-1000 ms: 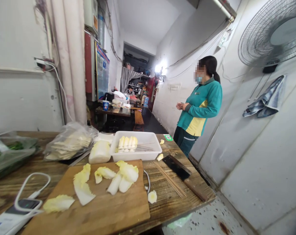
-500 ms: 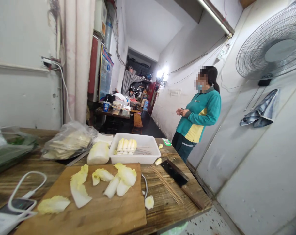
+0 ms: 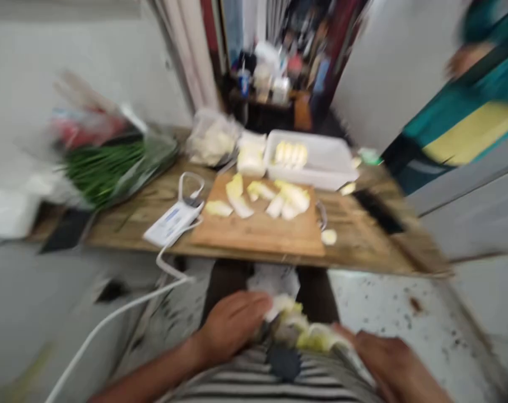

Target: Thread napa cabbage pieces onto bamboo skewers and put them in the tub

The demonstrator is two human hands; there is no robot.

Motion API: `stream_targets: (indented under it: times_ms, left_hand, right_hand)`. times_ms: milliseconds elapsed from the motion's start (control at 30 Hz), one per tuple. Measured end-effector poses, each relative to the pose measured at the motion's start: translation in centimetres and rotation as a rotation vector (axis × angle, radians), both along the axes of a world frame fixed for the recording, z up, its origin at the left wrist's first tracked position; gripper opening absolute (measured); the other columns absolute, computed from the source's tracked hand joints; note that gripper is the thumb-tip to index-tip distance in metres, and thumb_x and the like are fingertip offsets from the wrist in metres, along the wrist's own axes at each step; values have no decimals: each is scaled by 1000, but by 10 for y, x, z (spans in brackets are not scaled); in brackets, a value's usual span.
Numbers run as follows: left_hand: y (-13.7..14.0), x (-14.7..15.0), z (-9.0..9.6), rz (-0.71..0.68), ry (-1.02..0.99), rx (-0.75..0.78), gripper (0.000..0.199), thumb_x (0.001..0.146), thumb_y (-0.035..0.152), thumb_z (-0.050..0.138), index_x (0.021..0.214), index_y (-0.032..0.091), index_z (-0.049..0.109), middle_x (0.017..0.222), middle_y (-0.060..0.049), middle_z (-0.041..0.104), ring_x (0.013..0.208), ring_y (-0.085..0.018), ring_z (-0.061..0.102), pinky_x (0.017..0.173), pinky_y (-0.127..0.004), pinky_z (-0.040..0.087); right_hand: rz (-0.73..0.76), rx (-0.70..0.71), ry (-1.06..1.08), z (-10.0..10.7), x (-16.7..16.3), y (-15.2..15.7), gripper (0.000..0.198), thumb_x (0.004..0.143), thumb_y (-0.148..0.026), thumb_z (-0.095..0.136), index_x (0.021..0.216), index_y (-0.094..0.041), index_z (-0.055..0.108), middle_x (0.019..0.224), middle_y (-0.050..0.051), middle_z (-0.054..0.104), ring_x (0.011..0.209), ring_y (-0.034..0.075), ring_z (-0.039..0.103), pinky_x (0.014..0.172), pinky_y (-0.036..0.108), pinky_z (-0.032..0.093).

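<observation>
My left hand is low in front of my striped top, its fingers closed on pale napa cabbage leaves. Opposite it, my right hand grips the other side of the bunch, where a yellow-green leaf shows; motion blur hides the exact finger positions. Both hands are below the table edge, over my lap. On the wooden cutting board lie several loose cabbage leaves. A cut piece of cabbage stands behind the board, beside a white plastic tray that holds a row of yellow-white cabbage pieces.
On the wooden table, a cleaver and thin skewers lie to the right. Left are a white power bank with a cable, a bag of greens and a bag of pale slices. A person in teal stands at right.
The view has tilted down and turned left. Both my hands, out of sight before, now show at the bottom with cabbage leaves. The leaves on the board look unchanged.
</observation>
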State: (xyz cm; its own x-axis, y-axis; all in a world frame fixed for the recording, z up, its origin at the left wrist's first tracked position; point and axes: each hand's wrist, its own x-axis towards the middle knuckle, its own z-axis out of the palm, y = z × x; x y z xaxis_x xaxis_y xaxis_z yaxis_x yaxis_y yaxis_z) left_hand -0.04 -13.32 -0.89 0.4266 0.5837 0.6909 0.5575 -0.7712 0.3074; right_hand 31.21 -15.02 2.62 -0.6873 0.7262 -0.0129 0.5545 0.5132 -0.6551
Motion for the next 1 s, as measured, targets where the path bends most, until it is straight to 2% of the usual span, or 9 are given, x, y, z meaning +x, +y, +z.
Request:
stream_targets:
  times_ms: [100, 167, 300, 500, 733, 900, 1000]
  left_hand:
    - [-6, -7, 0, -34, -9, -195, 22, 89, 15, 48, 109, 11, 57, 99, -10, 69, 94, -14, 64, 83, -22, 53]
    - [-5, -6, 3, -46, -33, -237, 22, 88, 12, 49, 108, 10, 57, 100, -12, 69, 96, -14, 64, 83, -23, 54]
    - [-4, -4, 9, -58, -44, -217, 19, 89, 13, 49, 104, 9, 59, 97, -13, 69, 94, -14, 65, 82, -23, 55]
    - [-4, -4, 7, -75, -9, -154, 20, 88, 10, 49, 105, 8, 59, 99, -12, 69, 99, -16, 63, 87, -27, 54]
    - [-6, -5, 11, -119, 64, -143, 22, 89, 11, 48, 106, 4, 59, 101, -15, 68, 104, -17, 61, 91, -27, 52]
    - [-6, -5, 12, -130, 95, -136, 22, 89, 12, 47, 106, 4, 59, 102, -14, 69, 105, -17, 60, 92, -26, 52]
    - [-6, -5, 12, -128, 97, -128, 22, 90, 12, 47, 105, 4, 60, 101, -15, 69, 105, -17, 60, 92, -26, 51]
  right_hand:
    - [7, 78, -10, -15, 7, 2, 50, 90, -15, 37, 140, -25, 37, 97, 5, 68, 80, 16, 67, 64, 21, 53]
    - [21, 99, -20, -15, 10, 3, 52, 90, -13, 35, 140, -26, 36, 98, 6, 68, 81, 17, 67, 59, 20, 53]
    - [28, 122, -33, -10, 10, 1, 55, 89, -11, 33, 142, -26, 33, 91, 5, 69, 74, 17, 67, 54, 21, 53]
    - [66, 122, -93, -13, 13, 1, 53, 91, -11, 30, 143, -23, 31, 80, 3, 65, 62, 12, 64, 53, 19, 51]
    - [92, 104, -146, -11, 15, -1, 53, 93, -14, 28, 145, -23, 25, 84, 3, 64, 65, 12, 64, 54, 19, 50]
    - [100, 91, -161, -13, 16, -1, 53, 93, -15, 27, 145, -25, 24, 78, 1, 63, 60, 11, 62, 53, 20, 50]
    - [102, 77, -196, -14, 17, -1, 52, 93, -16, 28, 145, -25, 24, 83, 2, 64, 64, 11, 64, 54, 20, 51]
